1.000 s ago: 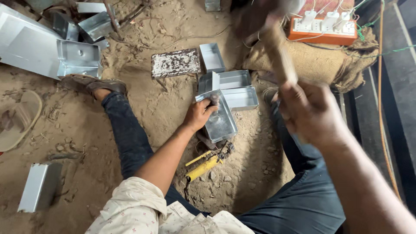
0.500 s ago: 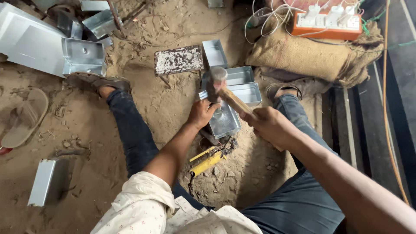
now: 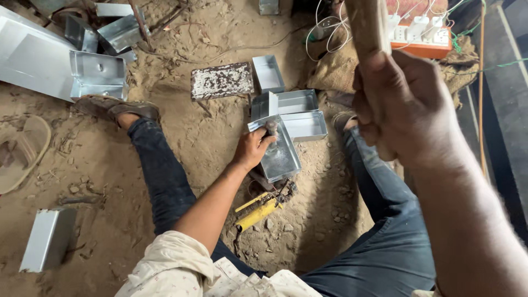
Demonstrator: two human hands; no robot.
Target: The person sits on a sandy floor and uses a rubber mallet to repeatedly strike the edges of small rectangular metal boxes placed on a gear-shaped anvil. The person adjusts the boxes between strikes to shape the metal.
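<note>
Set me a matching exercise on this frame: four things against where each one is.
Things:
1. wooden handle
2. metal tray
3. yellow-handled pliers
4. sandal

Places:
A. on the sand at the far left edge
B. gripped in the raised right hand
C. under the left hand
D. on the sand between the legs

Pairs: 1-B, 2-C, 3-D, 4-A

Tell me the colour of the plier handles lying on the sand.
Yellow plier handles, clearest in the head view.

sandy ground (image 3: 181, 143), metal boxes (image 3: 300, 113), yellow-handled pliers (image 3: 258, 212), sandal (image 3: 25, 151)
</note>
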